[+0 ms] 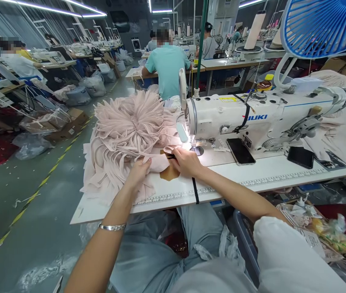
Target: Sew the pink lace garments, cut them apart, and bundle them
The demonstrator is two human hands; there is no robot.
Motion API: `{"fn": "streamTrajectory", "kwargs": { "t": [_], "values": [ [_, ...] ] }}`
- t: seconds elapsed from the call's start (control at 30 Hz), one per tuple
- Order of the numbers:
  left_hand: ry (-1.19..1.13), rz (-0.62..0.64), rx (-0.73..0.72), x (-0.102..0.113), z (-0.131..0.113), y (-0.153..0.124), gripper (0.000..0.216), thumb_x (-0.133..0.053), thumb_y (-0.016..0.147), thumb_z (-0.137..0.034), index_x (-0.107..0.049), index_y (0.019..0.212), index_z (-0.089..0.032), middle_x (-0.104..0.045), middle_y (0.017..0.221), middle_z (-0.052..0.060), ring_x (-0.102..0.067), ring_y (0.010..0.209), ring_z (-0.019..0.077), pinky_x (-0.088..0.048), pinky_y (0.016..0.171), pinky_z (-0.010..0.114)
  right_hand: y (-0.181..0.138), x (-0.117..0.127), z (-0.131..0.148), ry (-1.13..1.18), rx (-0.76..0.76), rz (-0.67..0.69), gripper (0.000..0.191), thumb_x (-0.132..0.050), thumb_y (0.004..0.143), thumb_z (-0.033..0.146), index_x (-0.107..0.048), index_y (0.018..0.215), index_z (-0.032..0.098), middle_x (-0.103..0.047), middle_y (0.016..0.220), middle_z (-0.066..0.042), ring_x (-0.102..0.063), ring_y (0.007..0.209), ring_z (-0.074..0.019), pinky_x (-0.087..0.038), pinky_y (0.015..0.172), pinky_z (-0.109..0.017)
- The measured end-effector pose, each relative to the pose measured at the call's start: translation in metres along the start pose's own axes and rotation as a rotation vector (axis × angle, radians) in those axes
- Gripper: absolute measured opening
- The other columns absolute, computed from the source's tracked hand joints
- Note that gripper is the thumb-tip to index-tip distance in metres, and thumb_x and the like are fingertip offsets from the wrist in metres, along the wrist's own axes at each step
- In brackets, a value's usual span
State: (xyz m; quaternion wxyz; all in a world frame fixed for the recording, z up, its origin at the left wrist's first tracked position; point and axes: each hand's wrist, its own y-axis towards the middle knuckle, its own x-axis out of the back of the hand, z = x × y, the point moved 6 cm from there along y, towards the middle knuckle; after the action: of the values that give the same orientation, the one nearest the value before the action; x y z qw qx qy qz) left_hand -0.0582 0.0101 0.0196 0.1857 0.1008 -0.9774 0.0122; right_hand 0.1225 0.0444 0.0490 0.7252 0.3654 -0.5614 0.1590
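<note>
A strip of pale pink fabric (158, 162) stretches between my hands in front of the sewing machine (212, 116). My left hand (138, 173) pinches its left part, thumb on top, beside a big ruffled pile of the same fabric (127, 134). Close to the lit needle area, my right hand (187, 162) has its fingers closed on the strip's other end. A small dark piece shows by those fingertips; what it is I cannot make out. Under the strip, a brown patch (170, 173) lies on the white tabletop (221, 178).
A phone (240, 151) and a black flat object (301, 157) lie right of my hands. A blue fan (325, 28) hangs over the machine. More pink fabric (337, 134) is at the right. A co-worker in a teal shirt (168, 67) sits ahead.
</note>
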Motion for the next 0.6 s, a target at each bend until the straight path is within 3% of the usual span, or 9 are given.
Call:
{"fn": "streamTrajectory", "kwargs": {
  "t": [0.2,0.37,0.5,0.6],
  "values": [
    [-0.035,-0.057,0.023,0.005,0.008,0.001,0.06,-0.057,0.07,-0.073,-0.065,0.079,-0.015,-0.068,0.075,0.011,-0.066,0.084,0.0299,-0.056,0.077,0.039,-0.003,-0.006,0.0,-0.039,0.056,-0.015,0.028,-0.037,0.102,0.026,-0.056,0.119,0.014,-0.064,0.103,-0.009,-0.057,0.089,-0.02,-0.03,0.062,-0.03],
    [0.046,-0.049,0.008,0.002,0.012,0.001,0.057,-0.05,0.074,-0.072,-0.064,0.079,-0.016,-0.067,0.072,0.011,-0.066,0.082,0.0292,-0.056,0.072,0.037,0.008,-0.009,0.012,-0.138,0.142,0.076,0.031,-0.028,0.101,0.012,-0.055,0.118,0.012,-0.063,0.104,-0.014,-0.057,0.095,-0.0227,-0.035,0.066,-0.03],
    [0.243,-0.027,-0.01,0.001,0.01,-0.001,0.054,-0.036,0.081,-0.065,-0.062,0.078,-0.017,-0.068,0.072,0.011,-0.066,0.078,0.0281,-0.055,0.07,0.036,0.016,-0.015,0.021,-0.162,0.139,0.197,0.034,-0.026,0.101,0.009,-0.056,0.116,0.009,-0.063,0.11,-0.016,-0.06,0.096,-0.0242,-0.039,0.069,-0.032],
    [0.518,-0.038,-0.019,0.022,0.009,-0.007,0.041,-0.039,0.08,-0.055,-0.058,0.07,-0.02,-0.068,0.073,0.013,-0.065,0.077,0.031,-0.052,0.074,0.041,0.014,-0.018,0.017,-0.146,0.113,0.238,0.03,-0.031,0.1,0.011,-0.058,0.113,0.01,-0.066,0.103,-0.014,-0.063,0.09,-0.0231,-0.037,0.063,-0.031]
  ]
}}
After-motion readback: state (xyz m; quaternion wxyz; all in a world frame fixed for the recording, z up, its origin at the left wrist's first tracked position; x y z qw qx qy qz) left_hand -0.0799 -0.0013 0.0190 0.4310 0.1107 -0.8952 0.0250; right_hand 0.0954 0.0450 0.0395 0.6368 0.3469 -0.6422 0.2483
